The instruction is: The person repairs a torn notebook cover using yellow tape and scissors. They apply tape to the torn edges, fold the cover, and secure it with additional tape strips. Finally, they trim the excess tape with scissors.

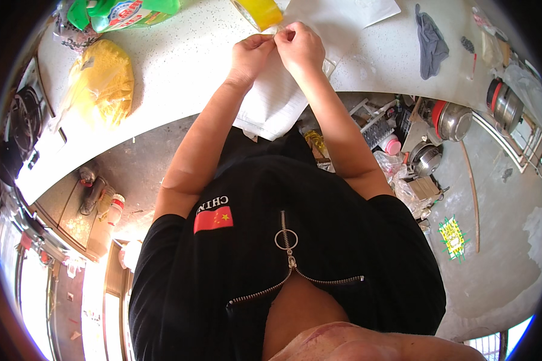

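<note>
My left hand (253, 56) and my right hand (299, 47) meet near the top middle, fingertips pinched together over a small pale piece that is mostly hidden; what it is I cannot tell. Just behind the fingers lies a roll of yellow adhesive tape (258, 12) on the speckled white tabletop (180, 58). White paper sheets (271, 101) lie under my wrists, one hanging over the table's near edge. Another white sheet (343, 18) is beyond the hands, to the right of the tape.
A green plastic bottle (131, 13) and a clear bag of yellow grains (108, 83) stand at the left. At the right are a grey cloth (430, 43) and steel pots, one with a red rim (454, 121). Below the table's edge lie racks, plastic bags and a cardboard box (423, 188).
</note>
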The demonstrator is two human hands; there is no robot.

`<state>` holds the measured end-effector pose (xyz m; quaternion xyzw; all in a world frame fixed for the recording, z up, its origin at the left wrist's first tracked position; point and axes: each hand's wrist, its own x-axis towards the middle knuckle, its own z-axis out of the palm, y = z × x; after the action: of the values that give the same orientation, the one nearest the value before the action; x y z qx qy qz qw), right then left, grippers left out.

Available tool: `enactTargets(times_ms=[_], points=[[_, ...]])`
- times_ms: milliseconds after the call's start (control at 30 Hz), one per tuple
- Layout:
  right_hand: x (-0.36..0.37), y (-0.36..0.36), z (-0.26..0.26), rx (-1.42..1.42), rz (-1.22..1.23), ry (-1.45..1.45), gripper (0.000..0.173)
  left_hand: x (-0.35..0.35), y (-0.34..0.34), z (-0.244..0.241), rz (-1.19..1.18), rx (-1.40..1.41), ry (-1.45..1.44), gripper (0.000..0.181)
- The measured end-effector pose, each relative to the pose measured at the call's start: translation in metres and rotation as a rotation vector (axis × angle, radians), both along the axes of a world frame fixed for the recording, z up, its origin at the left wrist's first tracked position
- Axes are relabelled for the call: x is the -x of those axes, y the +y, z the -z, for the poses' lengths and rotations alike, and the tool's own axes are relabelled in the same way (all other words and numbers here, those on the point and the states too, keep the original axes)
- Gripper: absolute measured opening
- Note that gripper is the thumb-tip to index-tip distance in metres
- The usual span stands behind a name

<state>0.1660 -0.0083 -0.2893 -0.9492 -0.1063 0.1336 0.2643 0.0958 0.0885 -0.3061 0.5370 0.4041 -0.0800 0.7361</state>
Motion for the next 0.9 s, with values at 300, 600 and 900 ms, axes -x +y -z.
enactTargets(times_ms=[300, 600, 900], points=[[0.005, -0.018, 0.004, -0.186, -0.228, 0.019, 0.037, -0.001, 0.015, 0.002, -0.019, 0.172, -0.058, 0.030], [-0.002, -0.077, 0.020, -0.169, 0.172, -0.043, 0.027, 0.001, 0.014, 0.025, 0.027, -0.004, 0.021, 0.030], [0.015, -0.127, 0.033, -0.308, 0.517, 0.269, 0.048, 0.001, 0.018, 0.019, -0.041, 0.200, -0.043, 0.028]])
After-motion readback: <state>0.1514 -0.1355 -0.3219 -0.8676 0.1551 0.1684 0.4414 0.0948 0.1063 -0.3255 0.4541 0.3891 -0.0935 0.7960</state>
